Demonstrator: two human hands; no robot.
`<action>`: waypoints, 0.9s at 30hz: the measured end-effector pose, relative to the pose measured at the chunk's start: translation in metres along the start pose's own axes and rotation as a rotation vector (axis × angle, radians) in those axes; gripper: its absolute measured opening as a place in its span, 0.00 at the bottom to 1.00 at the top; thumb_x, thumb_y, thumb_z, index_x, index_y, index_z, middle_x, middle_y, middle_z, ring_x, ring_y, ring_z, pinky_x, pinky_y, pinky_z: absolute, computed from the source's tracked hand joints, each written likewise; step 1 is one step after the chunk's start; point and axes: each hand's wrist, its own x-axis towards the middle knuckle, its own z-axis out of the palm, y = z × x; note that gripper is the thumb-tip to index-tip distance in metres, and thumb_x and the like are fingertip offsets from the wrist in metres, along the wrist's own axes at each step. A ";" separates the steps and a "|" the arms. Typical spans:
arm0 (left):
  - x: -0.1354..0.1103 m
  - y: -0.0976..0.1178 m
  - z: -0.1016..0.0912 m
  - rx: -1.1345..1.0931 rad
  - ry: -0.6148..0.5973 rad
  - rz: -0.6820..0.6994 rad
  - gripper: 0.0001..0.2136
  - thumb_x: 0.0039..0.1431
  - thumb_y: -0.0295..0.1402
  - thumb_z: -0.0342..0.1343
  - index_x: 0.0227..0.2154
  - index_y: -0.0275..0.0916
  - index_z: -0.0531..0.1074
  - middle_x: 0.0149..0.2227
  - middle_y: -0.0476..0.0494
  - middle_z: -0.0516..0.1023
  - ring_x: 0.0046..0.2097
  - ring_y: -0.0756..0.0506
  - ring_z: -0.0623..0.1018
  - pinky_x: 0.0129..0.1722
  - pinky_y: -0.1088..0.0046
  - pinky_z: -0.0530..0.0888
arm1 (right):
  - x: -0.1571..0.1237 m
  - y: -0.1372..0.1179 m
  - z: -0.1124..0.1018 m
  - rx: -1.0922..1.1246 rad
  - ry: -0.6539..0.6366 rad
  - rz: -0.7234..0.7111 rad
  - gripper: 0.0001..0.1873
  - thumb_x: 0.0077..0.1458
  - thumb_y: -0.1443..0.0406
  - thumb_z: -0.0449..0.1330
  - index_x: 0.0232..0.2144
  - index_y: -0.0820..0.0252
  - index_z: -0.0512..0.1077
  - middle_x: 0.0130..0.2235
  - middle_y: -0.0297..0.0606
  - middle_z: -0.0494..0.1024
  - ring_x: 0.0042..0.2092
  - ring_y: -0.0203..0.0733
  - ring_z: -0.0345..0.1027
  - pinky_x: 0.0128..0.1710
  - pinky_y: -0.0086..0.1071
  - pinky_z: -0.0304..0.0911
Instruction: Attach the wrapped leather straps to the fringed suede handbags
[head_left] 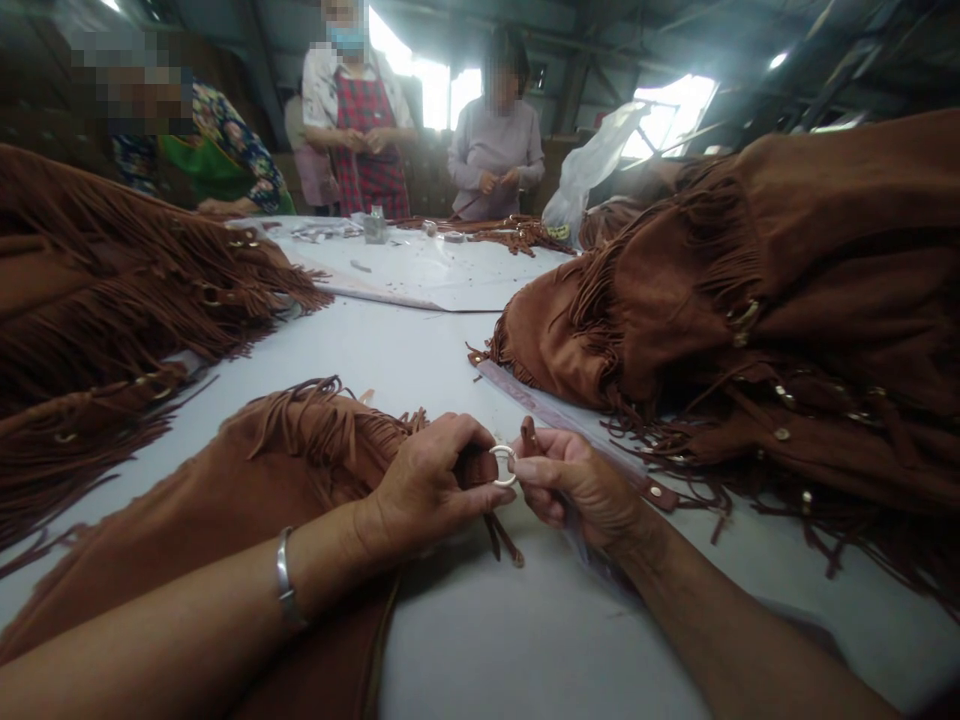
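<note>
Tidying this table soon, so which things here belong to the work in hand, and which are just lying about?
In use: left hand, right hand, white ring, brown suede strap, fringed suede bag.

Lying about: fringed suede pile, second fringed suede pile, lilac strip, white plastic bag.

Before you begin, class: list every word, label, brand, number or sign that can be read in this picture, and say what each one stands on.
Nothing here can be read. The small yellow label on the white plastic bag is too small and blurred to read. The pale strip shows no legible marks.
</note>
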 end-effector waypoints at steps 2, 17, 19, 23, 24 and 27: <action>-0.001 -0.001 0.000 -0.008 0.017 0.009 0.13 0.47 0.37 0.61 0.32 0.38 0.66 0.30 0.49 0.69 0.32 0.49 0.69 0.32 0.73 0.66 | 0.000 0.000 -0.001 -0.028 -0.003 -0.022 0.12 0.42 0.63 0.65 0.27 0.63 0.66 0.16 0.25 0.62 0.14 0.24 0.48 0.12 0.19 0.45; -0.001 -0.003 -0.002 -0.007 -0.016 0.084 0.14 0.47 0.39 0.61 0.32 0.38 0.66 0.29 0.48 0.69 0.31 0.49 0.69 0.31 0.73 0.65 | 0.000 -0.002 -0.002 -0.073 -0.027 0.013 0.12 0.39 0.64 0.65 0.23 0.63 0.65 0.17 0.27 0.65 0.14 0.24 0.50 0.11 0.20 0.44; -0.001 -0.003 -0.003 -0.003 -0.093 0.130 0.13 0.47 0.38 0.62 0.32 0.37 0.66 0.29 0.48 0.69 0.31 0.49 0.68 0.32 0.73 0.65 | 0.000 -0.002 -0.003 -0.089 -0.021 0.044 0.12 0.42 0.62 0.63 0.23 0.62 0.65 0.15 0.26 0.63 0.13 0.24 0.49 0.11 0.19 0.43; 0.000 -0.002 -0.004 0.054 -0.270 0.240 0.11 0.48 0.35 0.61 0.31 0.36 0.67 0.29 0.48 0.70 0.32 0.48 0.68 0.33 0.72 0.65 | 0.001 0.000 -0.007 -0.166 -0.112 0.106 0.09 0.44 0.64 0.62 0.25 0.64 0.67 0.16 0.25 0.61 0.13 0.23 0.46 0.10 0.19 0.42; 0.001 -0.002 -0.004 0.066 -0.269 0.231 0.12 0.48 0.35 0.62 0.32 0.36 0.67 0.29 0.47 0.70 0.32 0.48 0.68 0.33 0.72 0.65 | 0.002 0.001 -0.007 -0.180 -0.116 0.100 0.09 0.44 0.65 0.62 0.25 0.64 0.67 0.16 0.25 0.61 0.13 0.23 0.45 0.10 0.19 0.42; 0.001 -0.002 -0.004 0.076 -0.158 0.114 0.15 0.48 0.38 0.62 0.35 0.36 0.67 0.31 0.47 0.71 0.33 0.48 0.69 0.33 0.72 0.66 | 0.003 0.009 0.001 -0.132 0.013 -0.009 0.10 0.45 0.64 0.63 0.26 0.62 0.65 0.15 0.23 0.60 0.13 0.23 0.46 0.10 0.19 0.44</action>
